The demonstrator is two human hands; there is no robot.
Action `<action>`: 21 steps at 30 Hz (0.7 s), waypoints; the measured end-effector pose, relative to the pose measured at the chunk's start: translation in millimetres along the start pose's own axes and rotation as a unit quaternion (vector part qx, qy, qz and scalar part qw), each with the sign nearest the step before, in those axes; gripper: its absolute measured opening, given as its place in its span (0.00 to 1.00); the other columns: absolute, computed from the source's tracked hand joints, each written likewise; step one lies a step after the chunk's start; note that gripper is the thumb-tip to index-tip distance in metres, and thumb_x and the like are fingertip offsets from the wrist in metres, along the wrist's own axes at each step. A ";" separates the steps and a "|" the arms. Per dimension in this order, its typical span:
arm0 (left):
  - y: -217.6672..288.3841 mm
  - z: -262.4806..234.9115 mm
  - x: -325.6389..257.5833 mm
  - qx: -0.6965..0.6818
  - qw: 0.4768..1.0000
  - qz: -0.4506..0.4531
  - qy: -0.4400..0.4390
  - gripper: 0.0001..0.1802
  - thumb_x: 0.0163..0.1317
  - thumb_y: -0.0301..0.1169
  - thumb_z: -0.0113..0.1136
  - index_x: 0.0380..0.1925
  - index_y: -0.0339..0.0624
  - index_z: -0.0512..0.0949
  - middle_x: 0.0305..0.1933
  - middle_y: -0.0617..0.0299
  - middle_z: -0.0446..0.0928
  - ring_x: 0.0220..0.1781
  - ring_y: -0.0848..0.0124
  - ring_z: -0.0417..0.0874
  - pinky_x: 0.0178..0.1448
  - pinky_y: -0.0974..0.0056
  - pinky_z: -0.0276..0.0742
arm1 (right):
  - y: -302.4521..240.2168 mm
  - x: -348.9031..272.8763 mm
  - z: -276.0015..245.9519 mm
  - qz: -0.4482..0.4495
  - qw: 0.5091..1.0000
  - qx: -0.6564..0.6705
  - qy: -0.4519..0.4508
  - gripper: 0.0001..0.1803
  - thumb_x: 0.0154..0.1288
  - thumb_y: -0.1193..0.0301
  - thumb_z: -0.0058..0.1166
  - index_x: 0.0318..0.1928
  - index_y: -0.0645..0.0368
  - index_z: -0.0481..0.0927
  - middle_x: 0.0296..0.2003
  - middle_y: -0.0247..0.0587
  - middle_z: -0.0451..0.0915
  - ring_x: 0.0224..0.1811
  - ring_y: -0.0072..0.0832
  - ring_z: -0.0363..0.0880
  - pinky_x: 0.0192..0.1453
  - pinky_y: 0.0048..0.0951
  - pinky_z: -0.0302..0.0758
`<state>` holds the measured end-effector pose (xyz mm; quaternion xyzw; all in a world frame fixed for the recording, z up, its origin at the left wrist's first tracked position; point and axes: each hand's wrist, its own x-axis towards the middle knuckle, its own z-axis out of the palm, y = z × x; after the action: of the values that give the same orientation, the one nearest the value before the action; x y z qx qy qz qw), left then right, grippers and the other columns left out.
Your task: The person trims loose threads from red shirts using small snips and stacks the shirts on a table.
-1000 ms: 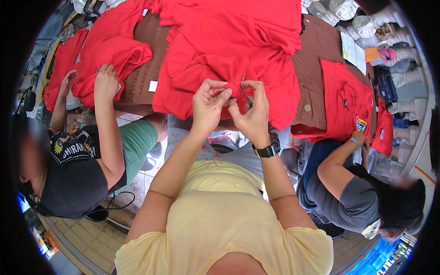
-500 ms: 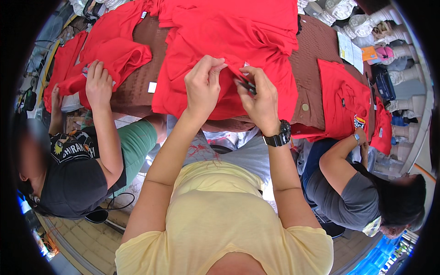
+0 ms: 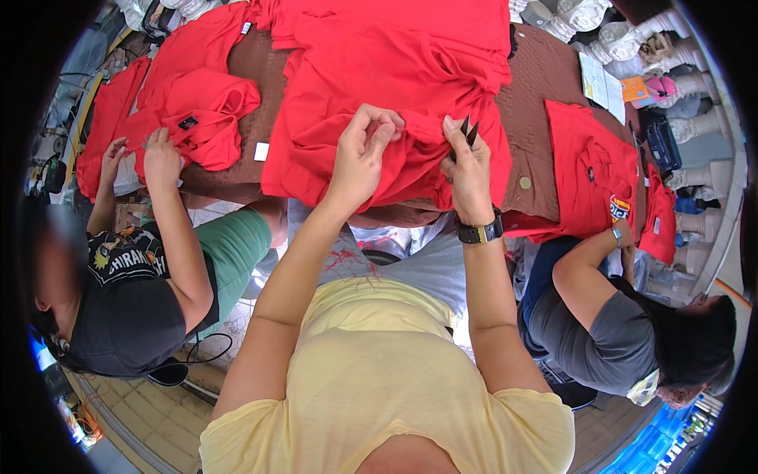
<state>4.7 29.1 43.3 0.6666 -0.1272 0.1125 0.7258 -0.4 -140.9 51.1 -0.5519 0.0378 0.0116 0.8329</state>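
Note:
A heap of red shirts [image 3: 379,71] lies across the brown-covered table in front of me. My left hand [image 3: 363,150] is closed, thumb and index finger pinching an edge of the nearest red shirt [image 3: 422,162]. My right hand [image 3: 472,178] is closed round a small pair of black thread snips [image 3: 469,131], whose pointed blades stick up past the fingers. Its thumb and fingertips also meet the stretched cloth, to the right of my left hand. The handles of the snips are mostly hidden in my palm.
On my left a co-worker handles red shirts [image 3: 209,99]; on my right another sits beside a red shirt [image 3: 588,158]. A small white square [image 3: 261,151] and a round token [image 3: 525,182] lie on the brown cover [image 3: 533,87]. An open booklet [image 3: 602,85] lies at the far right.
My right hand has moved slightly right and turned, so the snips' blades now point upward. My left hand has shifted a little right. The left co-worker's hands have drawn back.

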 end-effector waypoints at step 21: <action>-8.2 20.4 -10.7 -0.059 0.990 -0.117 -0.047 0.05 0.74 0.25 0.54 0.40 0.34 0.74 0.42 0.59 0.77 0.42 0.72 0.83 0.54 0.62 0.85 | 8.3 1.6 -20.7 -0.032 0.991 -0.130 -0.031 0.11 0.74 0.63 0.59 0.40 0.59 0.80 0.24 0.21 0.70 0.24 0.10 0.62 0.26 0.18 0.57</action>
<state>-3.3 8.2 33.7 0.6375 -0.0885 -0.0128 0.7653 -0.4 -156.8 35.4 -0.6557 -0.0075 0.0071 0.7550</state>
